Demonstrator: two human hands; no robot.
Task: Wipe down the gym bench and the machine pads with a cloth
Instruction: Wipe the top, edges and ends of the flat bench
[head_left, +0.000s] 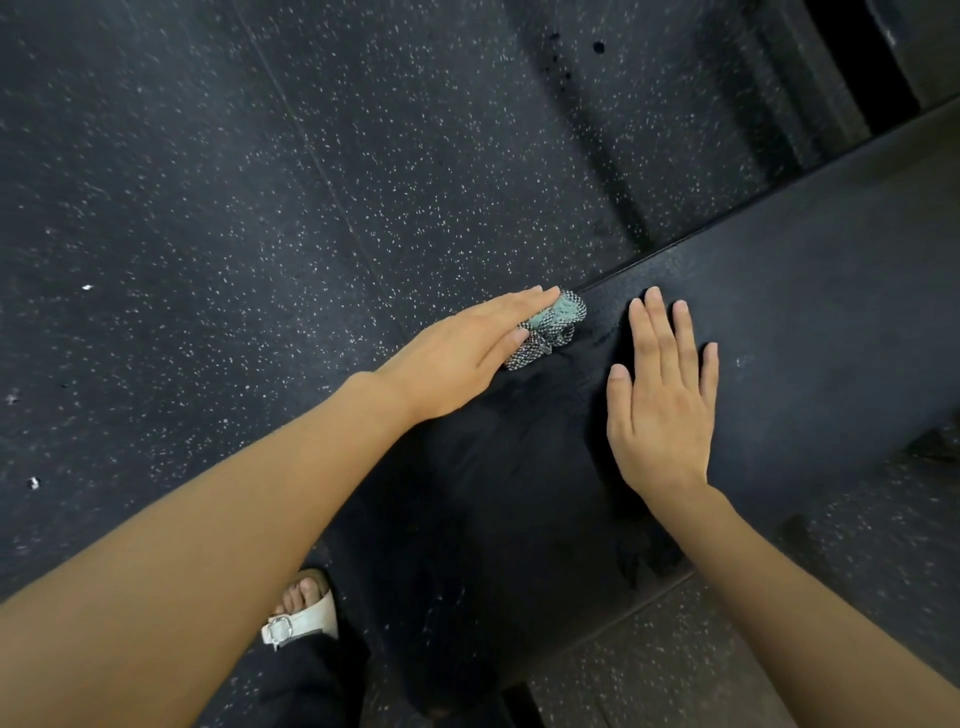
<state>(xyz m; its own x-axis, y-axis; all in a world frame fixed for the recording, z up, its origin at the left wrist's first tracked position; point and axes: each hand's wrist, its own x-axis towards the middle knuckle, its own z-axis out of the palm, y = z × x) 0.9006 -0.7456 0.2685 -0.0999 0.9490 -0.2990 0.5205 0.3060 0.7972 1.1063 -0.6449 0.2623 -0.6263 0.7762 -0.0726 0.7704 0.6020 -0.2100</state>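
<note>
A black padded gym bench (810, 291) runs from the lower middle up to the right edge. A small bunched cloth (550, 330), teal with a black-and-white check, lies on the bench's left edge. My left hand (462, 358) lies flat over the cloth with straight fingers, pressing it down onto the pad; part of the cloth is hidden under the fingers. My right hand (665, 400) rests palm-down on the bench top a little to the right of the cloth, fingers spread, holding nothing.
Dark speckled rubber floor (260, 208) surrounds the bench. My foot in a white sandal (301, 613) stands by the bench's near left side. A dark machine frame (852, 67) rises at the top right. Faint scuff marks show on the pad's near end.
</note>
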